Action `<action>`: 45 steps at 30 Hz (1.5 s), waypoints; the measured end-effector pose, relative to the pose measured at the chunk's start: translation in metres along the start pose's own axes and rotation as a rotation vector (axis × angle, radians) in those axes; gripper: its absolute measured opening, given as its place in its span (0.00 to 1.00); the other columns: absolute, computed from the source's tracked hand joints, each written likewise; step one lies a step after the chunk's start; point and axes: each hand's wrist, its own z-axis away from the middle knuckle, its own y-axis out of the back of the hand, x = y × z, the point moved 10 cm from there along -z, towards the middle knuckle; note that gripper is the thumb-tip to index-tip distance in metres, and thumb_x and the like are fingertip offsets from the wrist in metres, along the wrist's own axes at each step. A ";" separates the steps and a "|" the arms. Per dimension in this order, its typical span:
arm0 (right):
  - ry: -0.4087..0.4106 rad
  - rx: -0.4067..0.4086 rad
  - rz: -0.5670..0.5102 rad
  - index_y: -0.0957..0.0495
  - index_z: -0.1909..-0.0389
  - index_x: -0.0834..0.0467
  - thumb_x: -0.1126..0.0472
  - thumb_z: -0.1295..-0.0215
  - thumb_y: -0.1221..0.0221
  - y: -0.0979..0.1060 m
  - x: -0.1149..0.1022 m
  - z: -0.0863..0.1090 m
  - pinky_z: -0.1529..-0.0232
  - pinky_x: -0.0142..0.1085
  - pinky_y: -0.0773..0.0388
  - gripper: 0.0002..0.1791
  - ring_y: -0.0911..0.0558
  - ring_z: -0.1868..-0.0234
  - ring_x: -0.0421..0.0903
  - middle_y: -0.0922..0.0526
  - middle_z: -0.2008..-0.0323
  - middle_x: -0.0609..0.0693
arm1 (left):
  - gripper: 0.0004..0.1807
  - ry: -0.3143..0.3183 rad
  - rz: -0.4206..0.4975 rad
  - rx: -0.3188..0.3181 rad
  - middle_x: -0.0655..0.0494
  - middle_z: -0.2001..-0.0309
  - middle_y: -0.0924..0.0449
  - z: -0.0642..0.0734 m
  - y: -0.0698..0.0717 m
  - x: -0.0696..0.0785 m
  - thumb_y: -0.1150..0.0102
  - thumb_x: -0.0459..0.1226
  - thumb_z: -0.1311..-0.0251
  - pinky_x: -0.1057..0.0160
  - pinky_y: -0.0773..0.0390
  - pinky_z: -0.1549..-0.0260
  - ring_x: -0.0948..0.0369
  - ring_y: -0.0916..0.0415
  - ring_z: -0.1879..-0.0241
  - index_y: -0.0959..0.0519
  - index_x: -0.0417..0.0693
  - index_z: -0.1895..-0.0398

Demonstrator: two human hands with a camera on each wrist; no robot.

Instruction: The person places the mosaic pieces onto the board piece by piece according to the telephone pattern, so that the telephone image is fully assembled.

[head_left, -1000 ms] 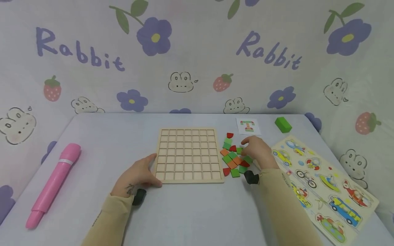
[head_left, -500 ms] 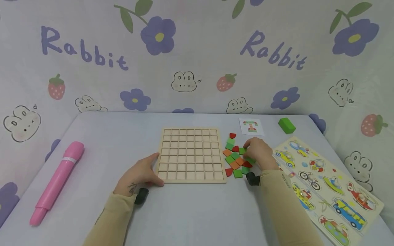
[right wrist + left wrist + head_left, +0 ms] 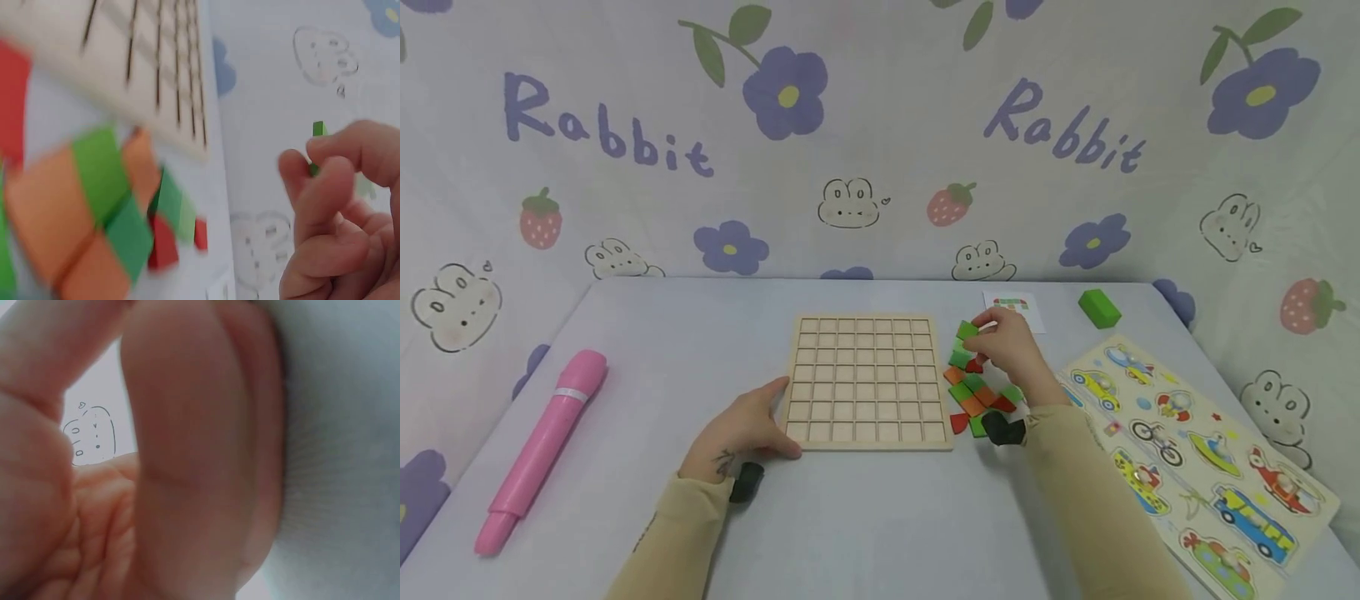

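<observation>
My right hand (image 3: 1013,350) pinches a small green square tile (image 3: 967,330) between thumb and fingertips, raised over the far end of a loose tile pile. In the right wrist view the green tile (image 3: 319,129) pokes out past the fingertips. Below lie an orange tile (image 3: 973,405), a red quarter-round piece (image 3: 959,423) and several green ones. Left of them lies a wooden grid board (image 3: 868,383), its cells bare. My left hand (image 3: 747,429) touches the board's left edge, index finger along the side and thumb at the near corner.
A pattern card (image 3: 1033,313) showing coloured shapes lies behind my right hand, partly covered by it. Beyond stands a green block (image 3: 1099,309). A vehicle puzzle board (image 3: 1195,450) lies under and beside my right forearm. At far left rests a pink toy stick (image 3: 542,450).
My right hand has picked up a green square tile from the pile's right side and carried it away from me, toward the card. My left hand stays at the board's edge.
</observation>
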 end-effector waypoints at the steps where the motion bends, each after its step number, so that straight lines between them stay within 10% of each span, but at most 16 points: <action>1: 0.002 0.000 -0.048 0.31 0.51 0.62 0.63 0.45 0.41 -0.003 -0.003 -0.002 0.77 0.33 0.31 0.20 0.23 0.78 0.49 0.20 0.72 0.59 | 0.64 -0.004 0.005 -0.003 0.53 0.81 0.30 0.000 0.000 0.000 0.22 0.33 0.71 0.64 0.26 0.79 0.62 0.33 0.85 0.52 0.48 0.28; 12: -0.096 -0.063 -0.196 0.26 0.50 0.56 0.66 0.44 0.40 -0.042 -0.023 -0.008 0.82 0.33 0.39 0.19 0.27 0.81 0.43 0.23 0.76 0.52 | 0.63 0.009 0.017 -0.004 0.54 0.82 0.31 0.001 -0.002 0.000 0.23 0.33 0.71 0.65 0.27 0.80 0.62 0.33 0.86 0.52 0.48 0.28; 27: -0.097 0.002 -0.069 0.22 0.61 0.67 0.69 0.46 0.43 -0.072 -0.024 -0.013 0.76 0.31 0.26 0.11 0.27 0.83 0.39 0.23 0.80 0.50 | 0.64 0.012 -0.004 0.008 0.52 0.73 0.29 -0.001 -0.001 -0.001 0.22 0.34 0.72 0.65 0.28 0.78 0.61 0.33 0.84 0.51 0.48 0.28; 45: -0.118 0.006 0.147 0.19 0.65 0.59 0.62 0.46 0.39 -0.080 -0.021 -0.021 0.64 0.36 0.30 0.08 0.27 0.59 0.49 0.21 0.56 0.54 | 0.64 0.012 -0.001 0.005 0.51 0.77 0.29 0.000 0.002 0.000 0.22 0.33 0.72 0.65 0.29 0.80 0.60 0.32 0.83 0.51 0.49 0.28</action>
